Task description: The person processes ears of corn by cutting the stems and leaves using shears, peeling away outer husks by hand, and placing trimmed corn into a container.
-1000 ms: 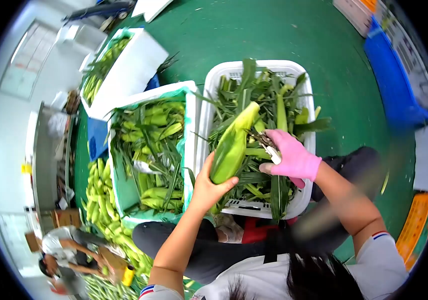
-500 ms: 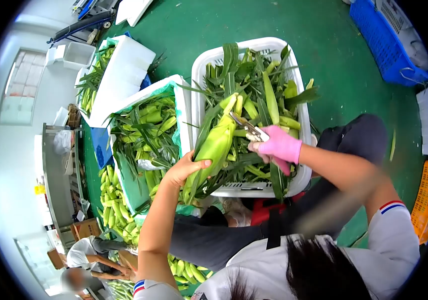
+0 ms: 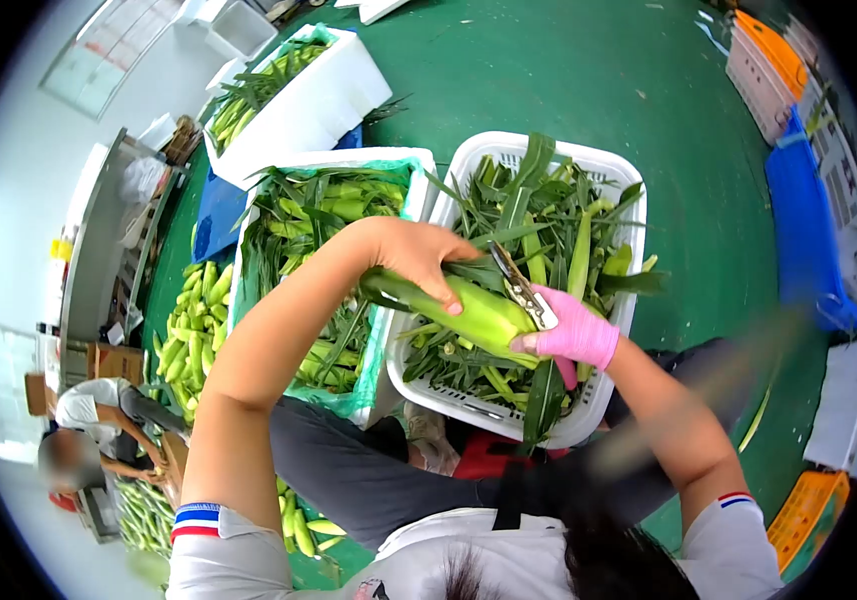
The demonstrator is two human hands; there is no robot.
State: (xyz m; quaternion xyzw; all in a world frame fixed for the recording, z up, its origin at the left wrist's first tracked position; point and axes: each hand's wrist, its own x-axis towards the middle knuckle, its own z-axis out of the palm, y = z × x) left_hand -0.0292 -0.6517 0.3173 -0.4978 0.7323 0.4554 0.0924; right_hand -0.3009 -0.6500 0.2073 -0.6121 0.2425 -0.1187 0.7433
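Note:
An ear of corn in its green husk [image 3: 484,316] lies slantwise above the white basket. My bare left hand [image 3: 414,255] grips its upper, leafy end, fingers over the top and thumb along the near side. Wearing a pink glove, my right hand [image 3: 577,330] holds pruning shears [image 3: 521,286], whose metal blades point up and away. The gloved thumb touches the lower right end of the corn. Below both hands, the white basket [image 3: 637,240] is filled with cut husk leaves and stalk pieces.
Left of the basket stands a foam box [image 3: 424,165] of unhusked corn, with another foam box [image 3: 324,110] behind. A pile of green corn [image 3: 192,335] lies on the floor. A co-worker [image 3: 99,420] bends at lower left. Blue crate [image 3: 804,220] and orange crate [image 3: 809,515] stand right.
The corn has swung from nearly upright to slanting, its leafy end now at upper left. My left hand has moved up to that end, and the right thumb now touches the corn. The view has shifted.

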